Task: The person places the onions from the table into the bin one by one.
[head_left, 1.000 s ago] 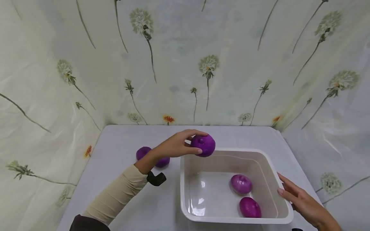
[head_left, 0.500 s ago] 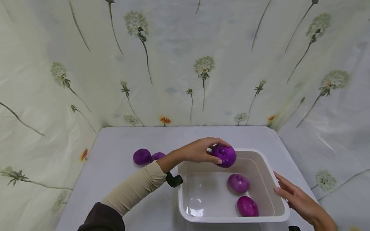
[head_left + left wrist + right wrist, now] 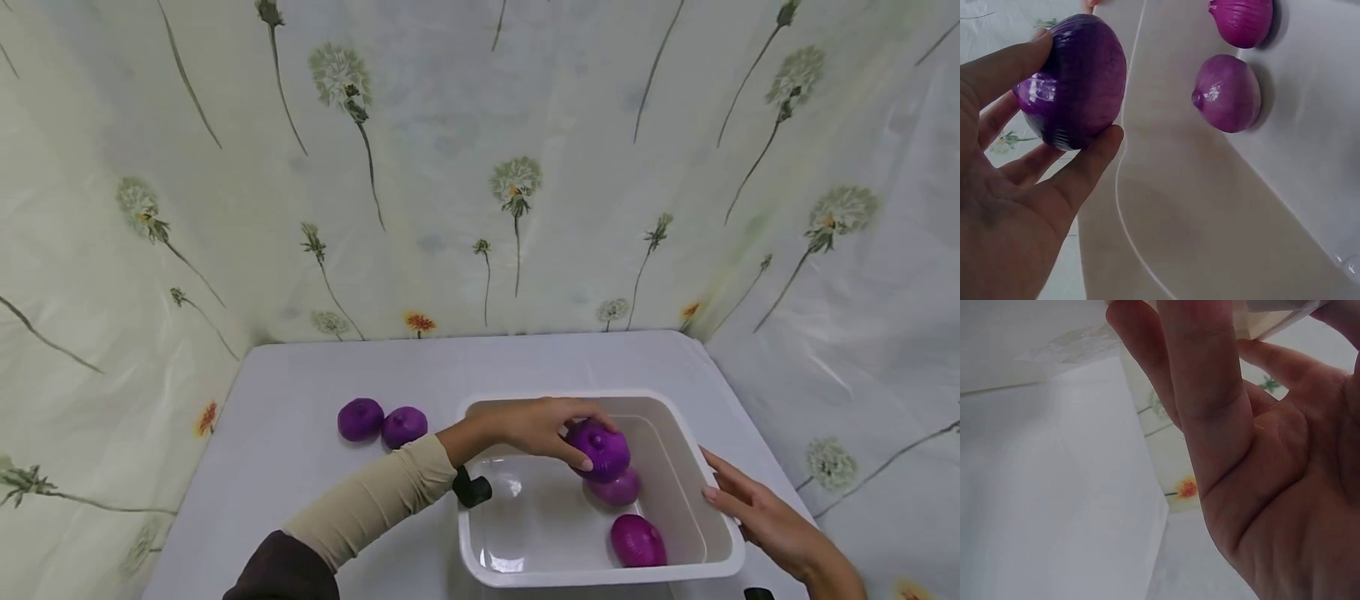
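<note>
white table [image 3: 300,467], left hand [image 3: 536,427] gripping purple onion [image 3: 600,447] over tub [image 3: 720,558]

No readable text, labels or numbers; wrist views blurry.

We are looking at a small staged recording booth rather than a lived-in room: a sheet printed with dandelions [image 3: 514,179] hangs as a backdrop on three sides of a worktop [image 3: 300,467] covered in plain pale cloth. On it we see only a white plastic tub [image 3: 723,546] and some purple onions [image 3: 361,418], kitchen-style props.
</note>
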`<state>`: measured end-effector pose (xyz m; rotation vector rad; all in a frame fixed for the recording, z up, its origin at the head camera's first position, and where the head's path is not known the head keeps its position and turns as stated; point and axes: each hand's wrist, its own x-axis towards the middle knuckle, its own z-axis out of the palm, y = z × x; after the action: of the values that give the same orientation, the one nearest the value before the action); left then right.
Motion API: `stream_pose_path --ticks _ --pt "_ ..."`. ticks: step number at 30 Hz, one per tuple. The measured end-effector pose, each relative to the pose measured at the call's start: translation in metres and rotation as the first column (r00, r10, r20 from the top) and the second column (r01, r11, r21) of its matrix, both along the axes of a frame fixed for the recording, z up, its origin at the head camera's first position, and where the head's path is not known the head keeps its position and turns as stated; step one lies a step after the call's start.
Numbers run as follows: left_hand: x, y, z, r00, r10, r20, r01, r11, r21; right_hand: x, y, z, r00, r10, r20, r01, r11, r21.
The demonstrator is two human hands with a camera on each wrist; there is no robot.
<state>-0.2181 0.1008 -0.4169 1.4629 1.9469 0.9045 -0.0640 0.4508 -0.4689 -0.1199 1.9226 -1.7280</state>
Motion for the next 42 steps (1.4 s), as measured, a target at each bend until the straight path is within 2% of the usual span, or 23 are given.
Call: stream_pose_path --ticks 3,6,11,16,21,26,32,38,42 --pt "0.006 0.010 -0.005 0.994 -0.061 -0.095 0.057 0.997 -0.045 0.003 0.001 -0.002 1.000 0.010 0.016 -0.010 1.000 -0.017" --pt "0.012 0.020 -0.006 0.979 -0.112 -0.172 0.097 0.991 -0.092 0.004 0.002 -0.003 1.000 0.016 0.014 -0.016 0.999 -0.029" --pt "0.016 0.036 -0.007 0.974 -0.165 -0.158 0.143 0.980 -0.141 0.004 0.004 -0.002 1.000 0.002 -0.004 -0.002 0.999 -0.035" --pt "0.019 0.049 -0.014 0.968 -0.215 -0.132 0.186 0.962 -0.202 0.007 0.008 -0.002 1.000 0.009 -0.003 -0.009 0.999 -0.050" --pt "0.023 0.050 -0.024 0.963 -0.265 -0.054 0.246 0.940 -0.237 0.007 0.007 -0.003 1.000 0.013 -0.004 -0.014 0.998 -0.058" --pt "0.026 0.048 -0.032 0.969 -0.246 -0.013 0.228 0.915 -0.333 0.004 0.003 -0.004 0.999 0.018 -0.037 -0.021 0.998 -0.056" --pt "0.030 0.051 -0.040 0.970 -0.242 -0.016 0.214 0.885 -0.412 0.001 0.000 -0.003 0.998 0.021 -0.062 -0.024 0.998 -0.050" --pt "0.032 0.057 -0.045 0.956 -0.291 -0.040 0.245 0.866 -0.435 -0.002 -0.004 -0.002 0.998 0.011 -0.056 -0.012 1.000 -0.015" --pt "0.036 0.061 -0.051 0.945 -0.326 -0.014 0.286 0.849 -0.445 -0.001 -0.006 -0.002 0.999 0.011 -0.040 -0.012 1.000 -0.020"
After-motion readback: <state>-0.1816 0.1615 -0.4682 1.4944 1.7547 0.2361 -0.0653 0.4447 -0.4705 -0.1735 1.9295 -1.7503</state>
